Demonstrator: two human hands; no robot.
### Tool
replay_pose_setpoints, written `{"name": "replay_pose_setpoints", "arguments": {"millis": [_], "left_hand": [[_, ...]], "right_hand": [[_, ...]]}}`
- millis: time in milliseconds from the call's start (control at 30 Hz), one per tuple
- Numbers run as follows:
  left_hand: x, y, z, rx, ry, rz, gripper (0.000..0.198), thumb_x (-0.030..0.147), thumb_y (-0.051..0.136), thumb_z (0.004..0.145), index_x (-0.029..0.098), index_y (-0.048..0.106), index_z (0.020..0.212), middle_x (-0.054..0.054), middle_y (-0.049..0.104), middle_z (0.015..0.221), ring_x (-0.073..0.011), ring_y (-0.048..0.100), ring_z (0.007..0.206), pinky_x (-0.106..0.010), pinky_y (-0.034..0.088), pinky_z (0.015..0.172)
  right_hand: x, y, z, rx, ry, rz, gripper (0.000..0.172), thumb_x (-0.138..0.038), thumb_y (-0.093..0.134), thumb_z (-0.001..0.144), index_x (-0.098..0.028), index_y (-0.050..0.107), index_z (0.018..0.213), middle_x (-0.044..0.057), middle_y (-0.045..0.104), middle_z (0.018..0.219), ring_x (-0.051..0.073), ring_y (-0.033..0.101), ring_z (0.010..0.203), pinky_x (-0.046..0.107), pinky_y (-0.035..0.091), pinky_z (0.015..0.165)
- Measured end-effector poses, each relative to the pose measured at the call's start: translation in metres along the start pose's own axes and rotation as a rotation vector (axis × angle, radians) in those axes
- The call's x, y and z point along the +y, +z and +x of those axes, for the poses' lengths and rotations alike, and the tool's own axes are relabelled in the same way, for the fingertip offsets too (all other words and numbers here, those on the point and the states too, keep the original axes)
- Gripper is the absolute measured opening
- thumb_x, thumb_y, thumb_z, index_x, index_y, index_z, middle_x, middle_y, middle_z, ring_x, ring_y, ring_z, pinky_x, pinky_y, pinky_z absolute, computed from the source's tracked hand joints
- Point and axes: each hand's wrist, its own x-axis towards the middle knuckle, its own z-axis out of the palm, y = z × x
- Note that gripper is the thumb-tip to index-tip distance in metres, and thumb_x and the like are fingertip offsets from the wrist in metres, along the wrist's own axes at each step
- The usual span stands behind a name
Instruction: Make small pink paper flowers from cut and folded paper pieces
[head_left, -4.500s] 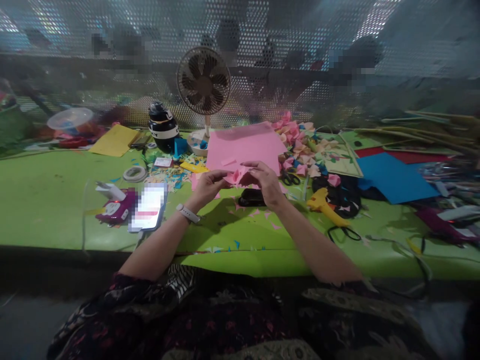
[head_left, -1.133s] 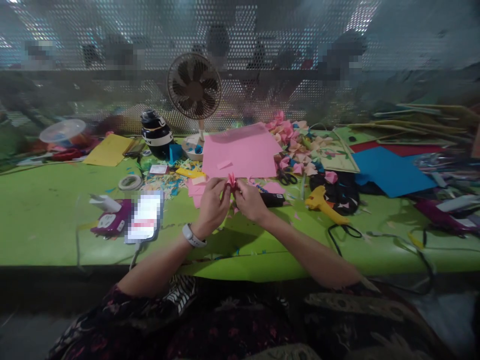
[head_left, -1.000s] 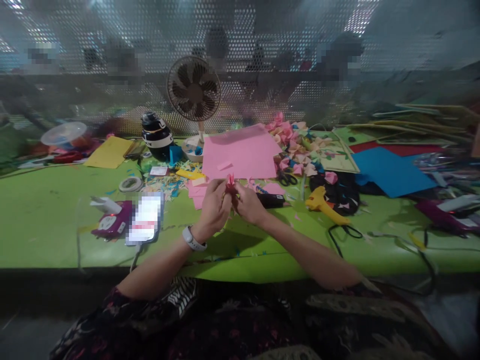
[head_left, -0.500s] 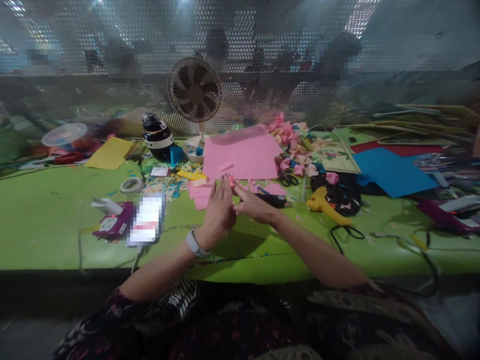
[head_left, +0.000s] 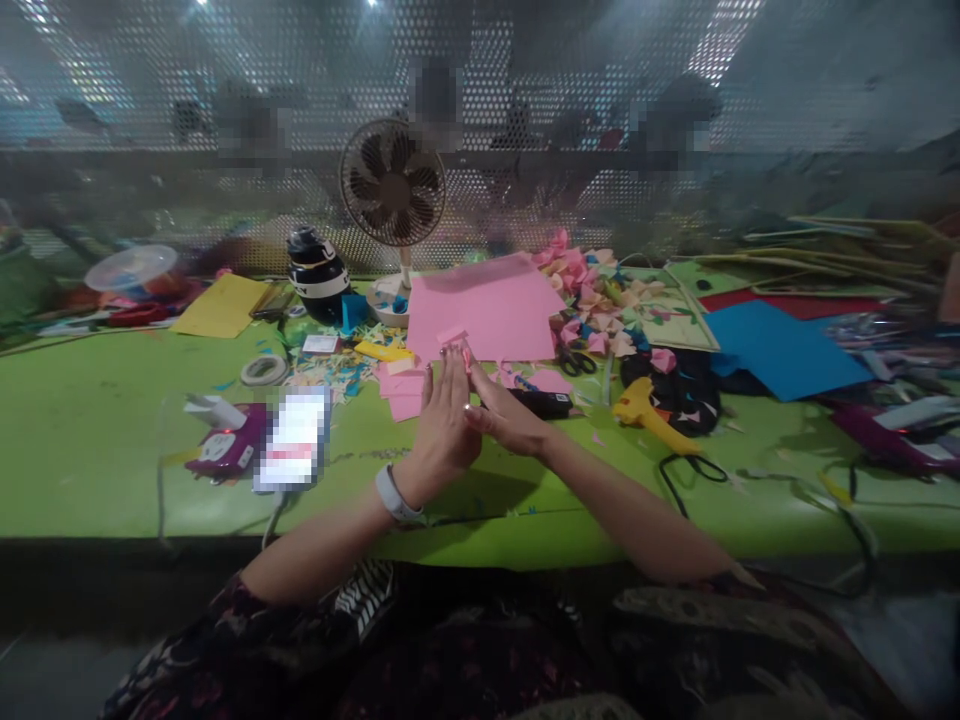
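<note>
My left hand (head_left: pixel 448 420) and my right hand (head_left: pixel 506 412) are pressed palm to palm in the middle, fingers pointing away from me. A small pink paper piece (head_left: pixel 467 358) is pinched between them near the fingertips, mostly hidden. Just beyond the fingertips a large pink sheet (head_left: pixel 484 300) lies with a small pink strip (head_left: pixel 451 336) on its near edge. Left of my left hand are smaller pink sheets (head_left: pixel 403 390). A black tool (head_left: pixel 546 403) lies behind my right hand, beside black scissors (head_left: pixel 576 360).
A phone (head_left: pixel 292 438), tape roll (head_left: pixel 264 370) and purple device (head_left: pixel 229 442) lie left. Behind stand a black bottle (head_left: pixel 316 275) and a fan (head_left: pixel 394 190). To the right are folded paper pieces (head_left: pixel 570 262), a yellow glue gun (head_left: pixel 652 413) with its cable, and blue sheets (head_left: pixel 787 345).
My right hand has slid a little against my left, its fingers now straighter and its thumb more visible. The pink piece shows less between them.
</note>
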Motion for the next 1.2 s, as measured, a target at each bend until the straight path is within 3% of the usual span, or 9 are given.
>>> {"name": "replay_pose_setpoints", "arguments": {"millis": [167,300,367,467,600,800,1033,1100,1200], "left_hand": [[0.006,-0.005,-0.002,-0.066,0.015,-0.040,0.094,0.009,0.050,0.082,0.028,0.005,0.161,-0.010,0.030,0.164,-0.0350,0.017,0.155,-0.059,0.023,0.125],[0.012,-0.013,0.003,-0.113,0.014,-0.068,0.086,0.008,0.052,0.082,0.027,0.019,0.160,-0.011,0.039,0.159,-0.0361,0.027,0.152,-0.058,0.027,0.124],[0.007,-0.014,0.008,-0.101,-0.035,-0.064,0.084,0.006,0.050,0.082,0.024,0.022,0.159,-0.014,0.047,0.154,-0.0361,0.037,0.147,-0.062,0.025,0.123],[-0.008,-0.016,0.015,-0.079,-0.076,-0.167,0.076,0.011,0.053,0.086,0.017,0.028,0.157,-0.017,0.062,0.138,-0.0327,0.055,0.133,-0.063,0.027,0.121],[-0.026,-0.019,0.021,-0.038,-0.158,-0.433,0.059,0.019,0.047,0.095,0.019,0.036,0.153,-0.013,0.070,0.125,-0.0234,0.068,0.115,-0.045,0.055,0.102],[-0.031,-0.017,0.024,0.005,-0.247,-0.617,0.036,0.026,0.050,0.099,0.018,0.061,0.132,-0.014,0.070,0.124,-0.0221,0.068,0.112,-0.042,0.057,0.098],[-0.035,-0.019,0.033,0.155,-0.499,-0.993,0.025,0.026,0.072,0.080,0.019,0.075,0.104,-0.005,0.078,0.095,-0.0164,0.071,0.084,-0.034,0.057,0.086],[-0.036,-0.020,0.035,0.188,-0.542,-1.046,0.023,0.025,0.076,0.076,0.019,0.076,0.099,-0.004,0.078,0.089,-0.0151,0.070,0.080,-0.033,0.056,0.084],[-0.036,-0.022,0.035,0.192,-0.569,-1.079,0.022,0.025,0.079,0.074,0.019,0.076,0.095,-0.004,0.077,0.089,-0.0144,0.070,0.082,-0.032,0.054,0.087]], "right_hand": [[0.005,0.009,0.000,0.040,0.016,-0.157,0.120,-0.083,0.054,0.076,-0.016,0.004,0.162,0.019,0.016,0.167,0.038,0.013,0.155,0.059,0.012,0.125],[0.007,0.012,0.002,0.091,0.042,-0.187,0.122,-0.084,0.058,0.072,-0.012,0.016,0.161,0.022,0.024,0.164,0.040,0.018,0.153,0.058,0.015,0.125],[0.009,0.009,0.004,0.122,0.095,-0.095,0.113,-0.085,0.052,0.076,-0.013,0.026,0.159,0.022,0.034,0.161,0.040,0.027,0.151,0.058,0.020,0.124],[0.013,0.001,0.009,0.187,0.130,0.111,0.084,-0.079,0.036,0.089,-0.022,0.045,0.150,0.013,0.055,0.147,0.032,0.044,0.143,0.054,0.030,0.121],[0.012,-0.006,0.015,0.217,0.143,0.278,0.059,-0.065,0.039,0.095,-0.023,0.064,0.128,0.009,0.071,0.123,0.026,0.060,0.125,0.052,0.042,0.114],[0.008,-0.007,0.015,0.218,0.115,0.281,0.038,-0.047,0.052,0.093,-0.016,0.068,0.108,0.010,0.073,0.108,0.024,0.067,0.109,0.047,0.051,0.104],[0.009,-0.008,0.014,0.193,0.098,0.320,0.035,-0.041,0.055,0.092,-0.018,0.069,0.115,0.008,0.073,0.105,0.022,0.070,0.096,0.046,0.055,0.098],[0.010,-0.009,0.014,0.270,0.125,0.289,0.037,-0.040,0.056,0.092,-0.019,0.067,0.121,0.008,0.074,0.099,0.022,0.070,0.089,0.045,0.058,0.093],[-0.001,-0.013,0.009,0.515,0.096,0.143,0.038,-0.038,0.061,0.089,-0.020,0.066,0.123,0.007,0.072,0.094,0.021,0.068,0.087,0.043,0.058,0.088]]}}
